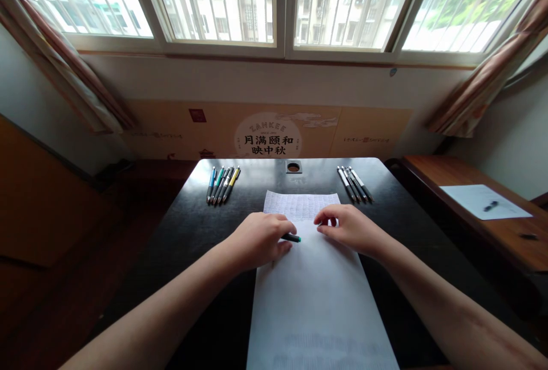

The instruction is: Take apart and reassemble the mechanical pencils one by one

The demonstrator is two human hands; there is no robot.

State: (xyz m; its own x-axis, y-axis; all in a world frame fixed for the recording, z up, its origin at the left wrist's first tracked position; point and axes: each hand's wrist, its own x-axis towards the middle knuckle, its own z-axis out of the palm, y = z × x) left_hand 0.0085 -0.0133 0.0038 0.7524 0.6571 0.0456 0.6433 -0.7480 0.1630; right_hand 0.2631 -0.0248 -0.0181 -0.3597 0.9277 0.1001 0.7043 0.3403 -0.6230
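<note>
My left hand (265,238) is closed around a dark pen part (291,237) with a green end pointing right; the rest of it is hidden in the palm. Opposite it, my right hand (346,226) has thumb and fingers curled together. Something tiny and pale may be at its fingertips, too small to name. Both hands are over a long white sheet of paper (317,296) on the black table (205,278). Beyond the hands, a patch of dense writing (299,204) covers the sheet's far end.
Several coloured pens (222,185) lie side by side at the table's far left. Several white-and-black pens (354,184) lie at the far right. A square-framed hole (293,167) sits at the back edge. On the right, a wooden desk (432,173) bears another paper (471,196) with dark small objects.
</note>
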